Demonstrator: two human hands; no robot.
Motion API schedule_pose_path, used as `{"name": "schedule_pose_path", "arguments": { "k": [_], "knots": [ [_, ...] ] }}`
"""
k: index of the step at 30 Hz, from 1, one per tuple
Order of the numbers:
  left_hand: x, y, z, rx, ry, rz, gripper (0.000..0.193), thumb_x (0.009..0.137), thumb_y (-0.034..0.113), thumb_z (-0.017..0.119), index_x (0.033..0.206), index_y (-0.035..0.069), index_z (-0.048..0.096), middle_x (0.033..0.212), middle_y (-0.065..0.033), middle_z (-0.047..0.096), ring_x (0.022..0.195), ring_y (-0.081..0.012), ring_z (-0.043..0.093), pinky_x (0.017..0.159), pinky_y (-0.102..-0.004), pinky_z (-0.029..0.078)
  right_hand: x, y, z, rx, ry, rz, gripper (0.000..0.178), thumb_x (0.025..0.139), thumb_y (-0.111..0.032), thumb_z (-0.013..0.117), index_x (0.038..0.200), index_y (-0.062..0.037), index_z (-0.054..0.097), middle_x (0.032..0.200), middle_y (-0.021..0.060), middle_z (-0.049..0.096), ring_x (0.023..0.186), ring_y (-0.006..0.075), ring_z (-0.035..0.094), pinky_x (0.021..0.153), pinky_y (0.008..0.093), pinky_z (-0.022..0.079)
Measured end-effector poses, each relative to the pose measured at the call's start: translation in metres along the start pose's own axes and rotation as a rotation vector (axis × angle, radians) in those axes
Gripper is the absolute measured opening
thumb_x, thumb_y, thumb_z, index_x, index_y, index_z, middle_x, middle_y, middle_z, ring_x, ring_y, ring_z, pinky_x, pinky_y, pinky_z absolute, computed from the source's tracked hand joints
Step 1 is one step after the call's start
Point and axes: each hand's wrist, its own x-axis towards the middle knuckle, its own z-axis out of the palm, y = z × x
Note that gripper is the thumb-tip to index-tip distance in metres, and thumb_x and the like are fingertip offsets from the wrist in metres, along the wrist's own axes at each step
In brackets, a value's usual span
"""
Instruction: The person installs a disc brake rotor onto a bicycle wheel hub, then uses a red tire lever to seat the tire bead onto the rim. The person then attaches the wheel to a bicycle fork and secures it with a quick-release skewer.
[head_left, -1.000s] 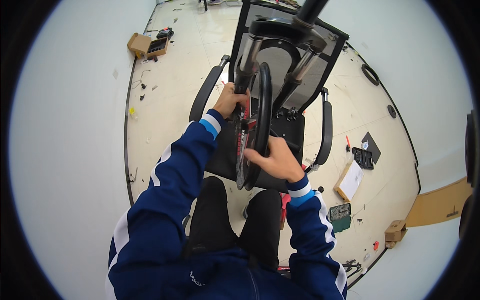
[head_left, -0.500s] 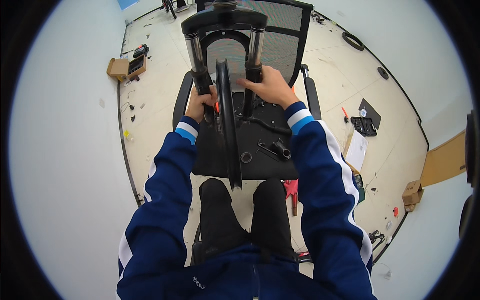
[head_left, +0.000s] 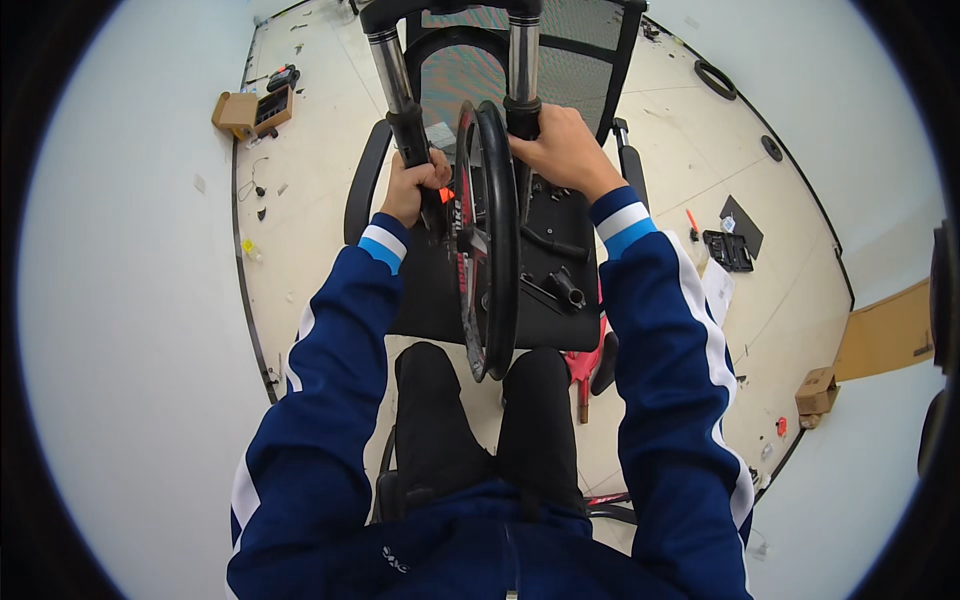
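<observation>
A black bicycle suspension fork with chrome tubes (head_left: 524,60) stands upside-up over an office chair. My left hand (head_left: 414,187) is wrapped round its left lower leg. The fingers of my right hand (head_left: 568,152) close round the right leg, the thumb pointing inward near the rim. Between the two legs is a bicycle wheel (head_left: 500,240) without a tyre, black with red and white markings on its left side. It is seen nearly edge-on and reaches down toward my knees. Whether its axle sits in the fork ends is hidden.
On the black chair seat (head_left: 420,315) lie a short black tubular part (head_left: 565,290), a bent black bar (head_left: 555,245) and small hardware. A red frame-like piece (head_left: 583,368) is below the seat. An open cardboard box (head_left: 262,112), a tool case (head_left: 728,251) and a tyre (head_left: 715,80) lie on the floor.
The wheel has turned and shifted slightly right, so its marked left side now shows. The fork's crown has moved up in the view. Both hands stay on the legs.
</observation>
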Motion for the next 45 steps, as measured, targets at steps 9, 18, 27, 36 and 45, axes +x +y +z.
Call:
{"name": "schedule_pose_path", "arguments": {
  "k": [9, 18, 27, 36, 45],
  "knots": [
    [-0.006, 0.009, 0.003, -0.044, -0.073, -0.067, 0.01, 0.055, 0.009, 0.051, 0.057, 0.002, 0.044, 0.058, -0.004, 0.042, 0.055, -0.0151, 0.039, 0.055, -0.0278, 0.033, -0.017, -0.018, -0.027, -0.069, -0.098, -0.154, 0.039, 0.075, -0.035, 0.066, 0.091, 0.0009, 0.067, 0.071, 0.0221, 0.064, 0.071, 0.0388, 0.063, 0.069, 0.0407, 0.051],
    [-0.016, 0.005, -0.037, -0.034, 0.036, -0.233, 0.014, 0.052, 0.015, 0.049, 0.059, 0.004, 0.042, 0.062, -0.0052, 0.046, 0.059, -0.0172, 0.045, 0.058, -0.0261, 0.04, -0.024, -0.041, -0.019, -0.078, -0.032, -0.13, 0.048, 0.066, -0.04, 0.068, 0.066, 0.0082, 0.063, 0.059, 0.0236, 0.059, 0.058, 0.038, 0.062, 0.057, 0.0401, 0.051],
    [-0.03, 0.013, -0.033, -0.209, -0.105, -0.168, 0.02, 0.063, 0.019, 0.049, 0.056, 0.0, 0.047, 0.071, -0.014, 0.046, 0.065, -0.0231, 0.04, 0.063, -0.0335, 0.035, -0.036, -0.049, -0.006, -0.055, 0.039, -0.178, 0.049, 0.065, -0.041, 0.066, 0.058, 0.0069, 0.061, 0.051, 0.0206, 0.056, 0.051, 0.0352, 0.059, 0.055, 0.0389, 0.051],
    [-0.038, -0.002, -0.04, -0.091, -0.212, 0.001, 0.031, 0.083, 0.029, 0.051, 0.07, 0.002, 0.048, 0.057, -0.006, 0.038, 0.054, -0.0177, 0.035, 0.053, -0.0305, 0.029, -0.051, -0.028, 0.016, 0.195, 0.031, -0.196, 0.04, 0.073, -0.032, 0.067, 0.082, 0.0056, 0.058, 0.056, 0.0162, 0.056, 0.05, 0.0274, 0.057, 0.051, 0.0342, 0.046],
    [-0.05, -0.002, -0.029, 0.205, 0.036, 0.002, 0.029, 0.074, 0.028, 0.053, 0.073, 0.0, 0.05, 0.061, -0.0061, 0.043, 0.056, -0.0154, 0.04, 0.055, -0.0288, 0.032, -0.068, -0.019, 0.017, 0.325, 0.0, -0.158, 0.041, 0.075, -0.026, 0.07, 0.1, 0.0037, 0.056, 0.061, 0.0102, 0.055, 0.051, 0.0194, 0.049, 0.052, 0.028, 0.04]
  ]
}}
